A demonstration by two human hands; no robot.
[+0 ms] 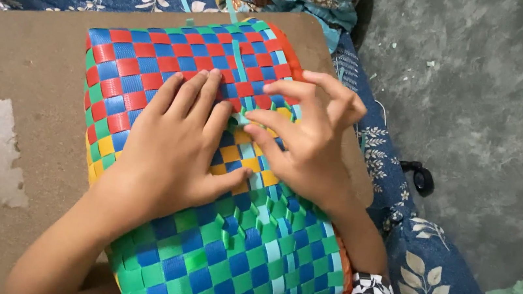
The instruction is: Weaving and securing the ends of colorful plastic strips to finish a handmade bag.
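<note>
Woven basket [207, 160] lay on its side on the brown board [20, 73] across my lap, long axis running from my body up and slightly left toward the far edge of the board. All positions below are relative to the basket. My left hand [173, 147] was pressed flat on its upper face near the middle, fingers spread and extended over the red-and-blue checks, thumb out toward the yellow-and-blue band; not gripping anything, just holding the basket down. My right hand [305, 135] sat on the right side of the same face, fingers curled, fingertips pinching at a pale teal strip [239, 66] where it came out of the weave between my two hands; I couldn't tell how firmly it was held. The strip ran along the basket's long axis, away from me, so its free length lay up-left of the right hand. Right hand was the nearer one to the strip; left was just beside it. Green-and-blue section of the basket was the end nearest me. Grey floor [477, 93] off the basket's right side, small dark object [421, 177] lying there, well apart.
</note>
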